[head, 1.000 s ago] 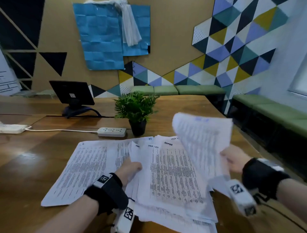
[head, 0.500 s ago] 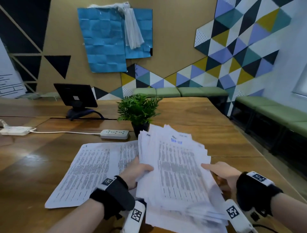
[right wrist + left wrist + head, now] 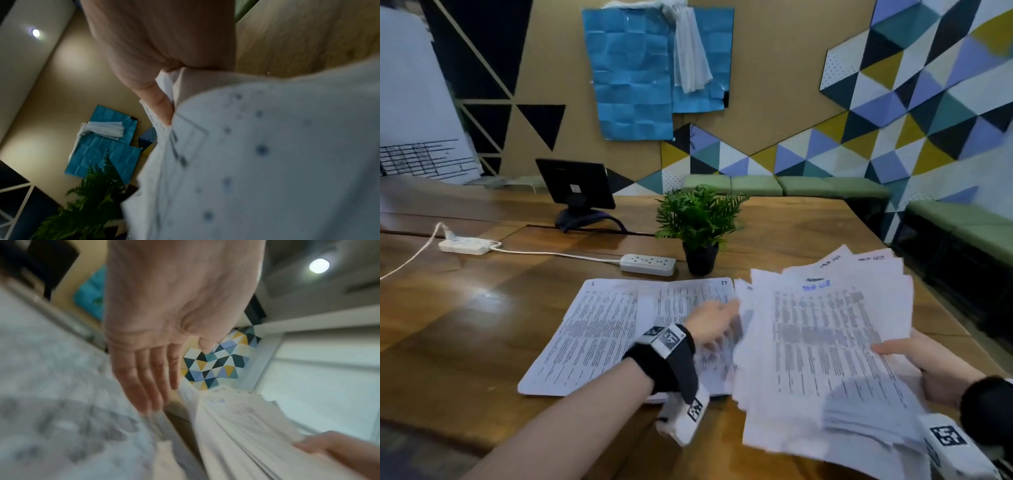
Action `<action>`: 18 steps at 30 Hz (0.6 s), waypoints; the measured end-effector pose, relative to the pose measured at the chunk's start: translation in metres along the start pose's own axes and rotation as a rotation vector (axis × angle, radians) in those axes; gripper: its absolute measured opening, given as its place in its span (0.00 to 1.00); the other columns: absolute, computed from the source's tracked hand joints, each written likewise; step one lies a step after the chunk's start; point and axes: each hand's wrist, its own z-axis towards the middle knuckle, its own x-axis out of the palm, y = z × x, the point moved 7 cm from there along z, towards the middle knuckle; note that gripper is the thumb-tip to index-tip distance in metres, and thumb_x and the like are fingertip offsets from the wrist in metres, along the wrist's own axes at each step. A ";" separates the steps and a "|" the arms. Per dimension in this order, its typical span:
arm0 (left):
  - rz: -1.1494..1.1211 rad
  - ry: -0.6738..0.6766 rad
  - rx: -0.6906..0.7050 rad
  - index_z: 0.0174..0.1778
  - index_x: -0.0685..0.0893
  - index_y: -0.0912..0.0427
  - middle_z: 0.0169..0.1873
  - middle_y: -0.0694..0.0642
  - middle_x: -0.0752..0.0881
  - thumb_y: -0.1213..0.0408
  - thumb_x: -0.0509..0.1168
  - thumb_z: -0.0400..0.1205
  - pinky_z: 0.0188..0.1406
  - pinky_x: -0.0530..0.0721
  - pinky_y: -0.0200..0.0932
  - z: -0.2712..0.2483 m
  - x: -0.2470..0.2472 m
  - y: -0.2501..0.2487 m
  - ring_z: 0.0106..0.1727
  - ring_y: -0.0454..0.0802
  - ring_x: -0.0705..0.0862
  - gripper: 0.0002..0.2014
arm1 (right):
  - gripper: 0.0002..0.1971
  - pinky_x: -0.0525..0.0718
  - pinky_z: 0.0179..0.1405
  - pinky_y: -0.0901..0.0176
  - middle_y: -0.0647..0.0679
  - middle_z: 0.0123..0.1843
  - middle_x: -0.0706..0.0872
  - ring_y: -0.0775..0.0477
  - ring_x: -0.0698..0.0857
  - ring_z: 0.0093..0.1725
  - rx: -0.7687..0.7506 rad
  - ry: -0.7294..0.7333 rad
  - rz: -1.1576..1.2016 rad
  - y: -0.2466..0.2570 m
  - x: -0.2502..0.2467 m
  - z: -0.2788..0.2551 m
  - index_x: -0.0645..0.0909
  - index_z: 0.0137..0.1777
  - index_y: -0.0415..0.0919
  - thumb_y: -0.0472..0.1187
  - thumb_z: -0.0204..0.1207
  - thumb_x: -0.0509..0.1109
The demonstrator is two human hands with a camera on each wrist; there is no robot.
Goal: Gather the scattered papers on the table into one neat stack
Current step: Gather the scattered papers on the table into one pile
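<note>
A thick, fanned bundle of printed papers (image 3: 822,342) is tilted up off the table at the right. My right hand (image 3: 904,353) grips its right edge, thumb on top; the right wrist view shows the thumb (image 3: 159,100) pinching the sheets (image 3: 267,162). A few more printed sheets (image 3: 602,329) lie flat and overlapping on the wooden table (image 3: 465,308) at the left. My left hand (image 3: 722,315) hovers over them beside the bundle's left edge. In the left wrist view the left hand (image 3: 152,386) has straight fingers and holds nothing, its tips close to the blurred sheets (image 3: 61,426).
A small potted plant (image 3: 700,226) stands just behind the papers, with a white power strip (image 3: 648,264) and cable to its left. A second strip (image 3: 465,246) and a dark monitor (image 3: 575,186) sit further back. Green benches (image 3: 962,233) line the right wall beyond the table edge.
My left hand has let go of the bundle's left edge and now lies open over the flat sheets. The right hand has carried the bundle to the right.
</note>
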 end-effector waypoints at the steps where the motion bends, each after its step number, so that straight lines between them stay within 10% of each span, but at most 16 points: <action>1: 0.138 -0.099 0.005 0.50 0.79 0.59 0.46 0.62 0.80 0.45 0.52 0.85 0.45 0.76 0.45 0.004 -0.020 0.007 0.45 0.56 0.80 0.20 | 0.23 0.85 0.52 0.41 0.36 0.56 0.88 0.32 0.87 0.53 0.021 -0.027 0.002 -0.004 -0.007 0.001 0.73 0.68 0.43 0.23 0.76 0.63; 6: 0.675 -0.227 -0.345 0.82 0.61 0.63 0.79 0.66 0.68 0.33 0.54 0.78 0.73 0.72 0.53 0.007 -0.083 0.061 0.77 0.64 0.71 0.44 | 0.15 0.89 0.43 0.43 0.34 0.43 0.92 0.34 0.90 0.38 0.150 -0.107 -0.097 -0.032 -0.025 0.008 0.78 0.61 0.30 0.23 0.74 0.65; 9: 0.797 -0.134 -0.458 0.81 0.63 0.64 0.80 0.68 0.65 0.28 0.53 0.75 0.76 0.69 0.54 -0.002 -0.078 0.073 0.79 0.65 0.68 0.48 | 0.10 0.86 0.32 0.54 0.39 0.33 0.92 0.38 0.90 0.29 0.153 -0.129 -0.212 -0.033 -0.022 0.006 0.82 0.51 0.28 0.21 0.72 0.67; 18: 0.561 -0.124 -0.473 0.77 0.70 0.67 0.77 0.62 0.73 0.39 0.69 0.73 0.78 0.68 0.52 0.006 -0.077 0.085 0.77 0.61 0.72 0.44 | 0.18 0.82 0.51 0.46 0.32 0.57 0.88 0.31 0.87 0.53 0.160 -0.116 -0.246 -0.037 -0.010 0.014 0.79 0.62 0.27 0.23 0.71 0.70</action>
